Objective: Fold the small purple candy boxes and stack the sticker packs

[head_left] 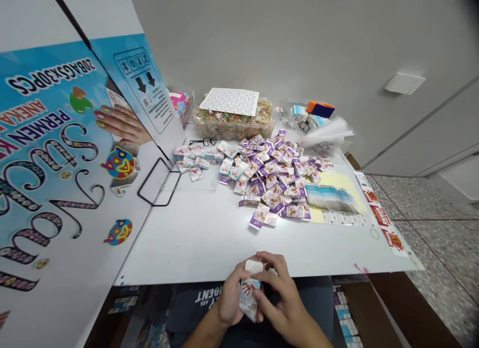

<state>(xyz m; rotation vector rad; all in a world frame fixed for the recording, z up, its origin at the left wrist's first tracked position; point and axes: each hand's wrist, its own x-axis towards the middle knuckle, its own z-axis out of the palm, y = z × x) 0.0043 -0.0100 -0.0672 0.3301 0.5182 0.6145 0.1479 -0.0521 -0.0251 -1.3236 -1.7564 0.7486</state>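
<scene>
Close to my body, just over the table's front edge, my left hand (232, 293) is wrapped around a small blue-and-white printed box (247, 300). The box has a white flap standing up at its top end and a picture of a hand on its face. My right hand (279, 293) grips the same box from the other side, its fingers at the flap and along the edge. Whatever is inside the box is hidden. Beyond my hands, a heap of small purple-and-white boxes (275, 188) covers the middle of the table, with several blue ones (237, 171) at its left.
A clear tub of colourful small pieces (232, 126) stands at the back under a printed sheet (230, 101). Glasses (204, 141) lie before it. A row of flat blue cards (333, 195) sits right. A large printed carton (75, 153) stands left; a black wire frame (159, 183) is beside it.
</scene>
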